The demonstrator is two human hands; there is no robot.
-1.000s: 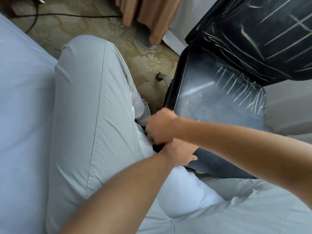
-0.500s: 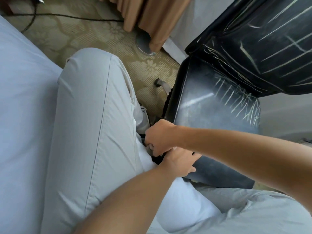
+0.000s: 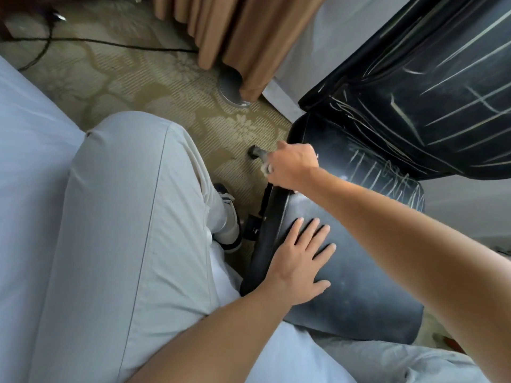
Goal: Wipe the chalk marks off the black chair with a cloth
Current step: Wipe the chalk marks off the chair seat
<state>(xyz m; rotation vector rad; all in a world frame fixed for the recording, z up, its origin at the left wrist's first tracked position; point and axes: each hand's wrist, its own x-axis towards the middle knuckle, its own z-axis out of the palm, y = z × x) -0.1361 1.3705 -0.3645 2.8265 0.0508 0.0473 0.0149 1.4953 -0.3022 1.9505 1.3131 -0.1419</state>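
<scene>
patterned beige carpet (image 3: 154,87) is lying under everything, with a brown curtain (image 3: 243,37) hanging at the top, a black cable (image 3: 110,45) trailing across the floor and a pale bed sheet (image 3: 25,175) filling the left edge. the person's trouser leg (image 3: 130,230) is stretching out beside the black chair (image 3: 345,272), which is standing just to its right.

the left hand (image 3: 301,264) is lying flat on the near part of the seat, fingers straight and spread, probably steadying the chair so it is not sliding while being rubbed. the right hand (image 3: 293,167) is reaching across to the seat's far left edge, fingers curled round a small pale wad that is likely the cloth (image 3: 266,169), though little of it is showing. chalk marks (image 3: 387,175) are crowding the back of the seat and streaking the backrest (image 3: 431,100), while the near seat is looking only dusty grey, so most wiping seems to be waiting ahead.
</scene>
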